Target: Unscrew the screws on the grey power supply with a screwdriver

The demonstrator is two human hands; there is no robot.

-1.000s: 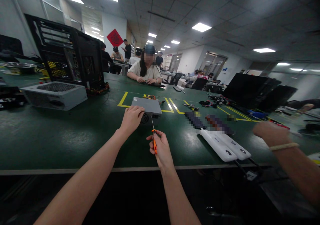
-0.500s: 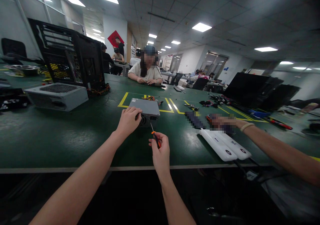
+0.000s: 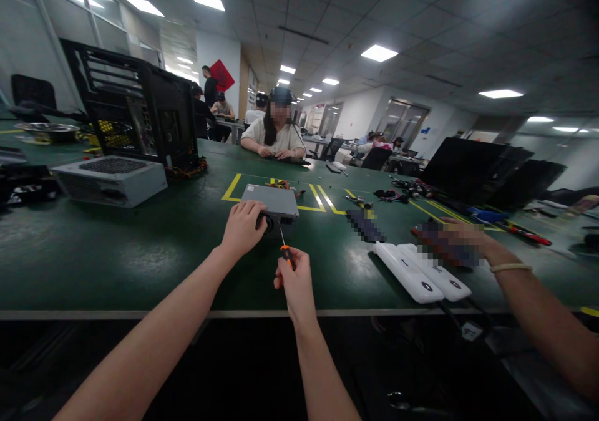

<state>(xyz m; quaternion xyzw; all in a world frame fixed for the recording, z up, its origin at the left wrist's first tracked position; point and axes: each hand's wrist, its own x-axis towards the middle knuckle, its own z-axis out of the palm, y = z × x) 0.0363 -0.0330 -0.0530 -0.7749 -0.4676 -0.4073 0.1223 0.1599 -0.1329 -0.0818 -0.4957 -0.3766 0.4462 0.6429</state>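
Metal and plastic
Matt grey metal box (image 3: 271,199); screwdriver (image 3: 285,250) with plastic handle (image 3: 287,257), metal shaft (image 3: 281,236); shiny green surface (image 3: 140,259); smooth white plastic cases (image 3: 405,272).

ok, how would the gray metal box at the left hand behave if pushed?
The gray metal box looks rigid, so probably no flexing. Its flat-sided shape suggests sliding over rolling. The cables behind look floppy and might drag.

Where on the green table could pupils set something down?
Bare table between the big grey box, left hand and front edge; also between right hand and white packs. Crowded: beyond the packs, with cables and another person's hand.
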